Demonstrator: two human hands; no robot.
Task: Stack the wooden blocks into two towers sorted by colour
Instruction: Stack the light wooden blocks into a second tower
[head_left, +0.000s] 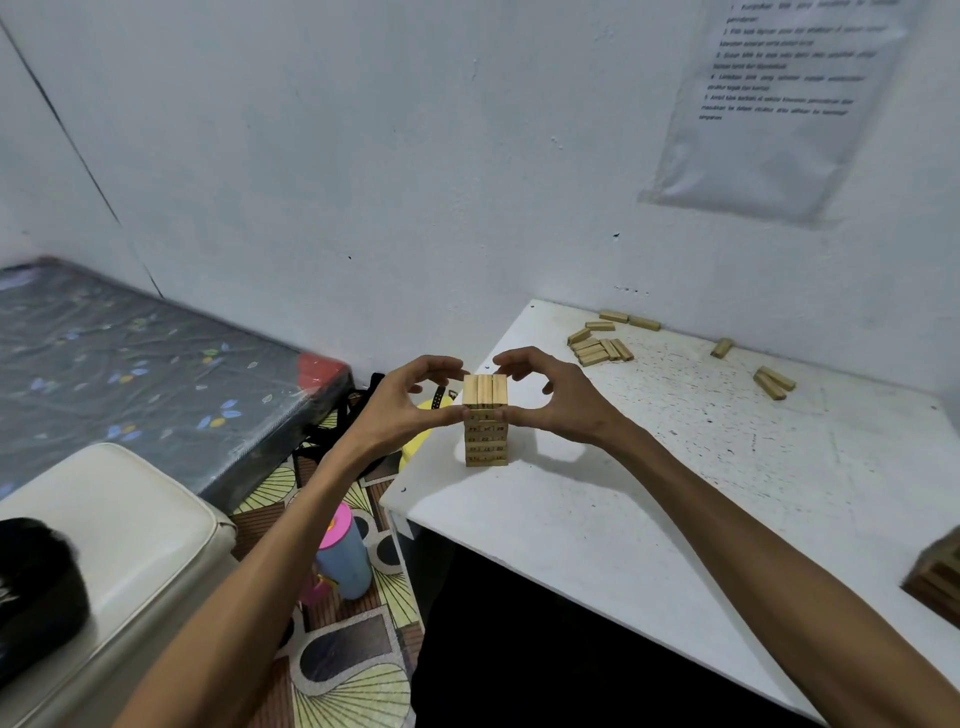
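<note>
One tower (485, 421) of light wood near the left edge of the white table (675, 493), three blocks across its top. Roughly a dozen loose blocks (597, 349) far right by the wall, and one darker stack (940, 577) cut off at right. Both half-curled: left hand (400, 402) and right hand (553, 402), thumbs and fingertips pinching the tower's top layer from either side.

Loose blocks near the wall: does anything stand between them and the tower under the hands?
Nothing visible does. Only bare table lies between the loose blocks and the tower, whose top layer the left hand and right hand pinch.
</note>
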